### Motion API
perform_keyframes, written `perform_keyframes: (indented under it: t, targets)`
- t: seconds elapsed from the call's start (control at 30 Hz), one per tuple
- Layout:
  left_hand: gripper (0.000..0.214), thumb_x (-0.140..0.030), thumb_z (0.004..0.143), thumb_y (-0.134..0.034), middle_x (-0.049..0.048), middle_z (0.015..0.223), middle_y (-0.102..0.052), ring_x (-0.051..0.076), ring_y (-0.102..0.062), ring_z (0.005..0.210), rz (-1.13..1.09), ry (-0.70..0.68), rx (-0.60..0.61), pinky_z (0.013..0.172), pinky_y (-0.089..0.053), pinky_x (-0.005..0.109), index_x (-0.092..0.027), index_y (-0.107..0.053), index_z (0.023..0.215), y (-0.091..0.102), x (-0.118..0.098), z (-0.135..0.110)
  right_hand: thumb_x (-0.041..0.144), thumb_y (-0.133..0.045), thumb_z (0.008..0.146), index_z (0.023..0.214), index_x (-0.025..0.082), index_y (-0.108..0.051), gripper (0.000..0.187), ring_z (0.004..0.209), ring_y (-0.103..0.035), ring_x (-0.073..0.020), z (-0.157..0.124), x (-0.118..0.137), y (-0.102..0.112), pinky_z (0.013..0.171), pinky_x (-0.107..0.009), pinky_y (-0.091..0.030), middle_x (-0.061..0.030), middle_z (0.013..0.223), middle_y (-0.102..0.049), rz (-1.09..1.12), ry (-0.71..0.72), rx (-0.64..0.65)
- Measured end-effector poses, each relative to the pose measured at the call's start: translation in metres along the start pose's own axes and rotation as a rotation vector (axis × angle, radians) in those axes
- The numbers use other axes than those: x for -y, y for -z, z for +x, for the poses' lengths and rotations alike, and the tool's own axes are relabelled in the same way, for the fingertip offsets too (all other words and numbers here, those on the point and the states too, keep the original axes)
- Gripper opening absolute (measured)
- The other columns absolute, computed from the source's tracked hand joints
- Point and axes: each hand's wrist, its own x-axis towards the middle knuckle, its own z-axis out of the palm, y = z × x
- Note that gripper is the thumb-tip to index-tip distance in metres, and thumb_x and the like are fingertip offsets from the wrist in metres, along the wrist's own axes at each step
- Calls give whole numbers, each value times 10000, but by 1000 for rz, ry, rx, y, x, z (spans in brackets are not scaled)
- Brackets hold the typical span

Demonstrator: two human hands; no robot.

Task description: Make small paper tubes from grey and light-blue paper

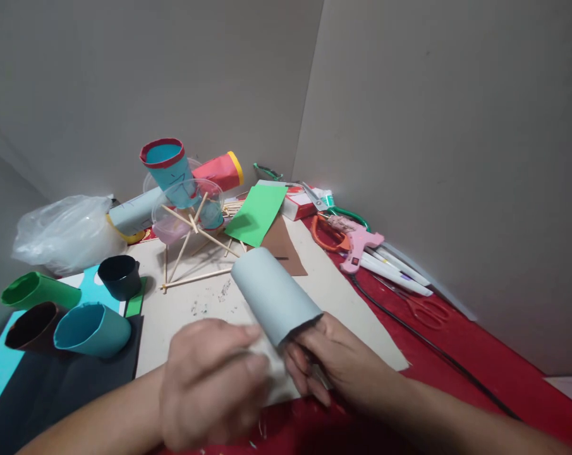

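My right hand (335, 357) holds a pale blue-grey paper tube (273, 294) at its near end. Some of its fingers reach in at the dark, slightly uneven rim, and others hang below it. The tube tilts up and away, over a beige board. Just left of the near end, my left hand (214, 379) is closed with thumb and fingers pinched together, smeared by motion. Something whitish blurs beside its fingertips; whether the hand holds it, I cannot tell. Past the tube stands a frame of wooden sticks (191, 278).
Green, brown and blue paper cups (93, 328) and a black cup (119, 278) stand at left, near a plastic bag (67, 230). Green paper (257, 215) lies behind the tube. A pink glue gun (359, 243), its black cable, scissors (330, 234) and markers lie at right on red cloth.
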Motion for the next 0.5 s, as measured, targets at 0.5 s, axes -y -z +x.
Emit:
perform_keyframes:
  t: [0.5]
  targets:
    - [229,-358,792,-776,3,775,-656,93,-558,711,-932,1181,-45,679,-468,186,-157,-727,892,-8,29,12,566,-533,811,454,155,-544,544,253,-377,-47,3,9,1,286,-175,-199,-20,404,-546,277,40,50]
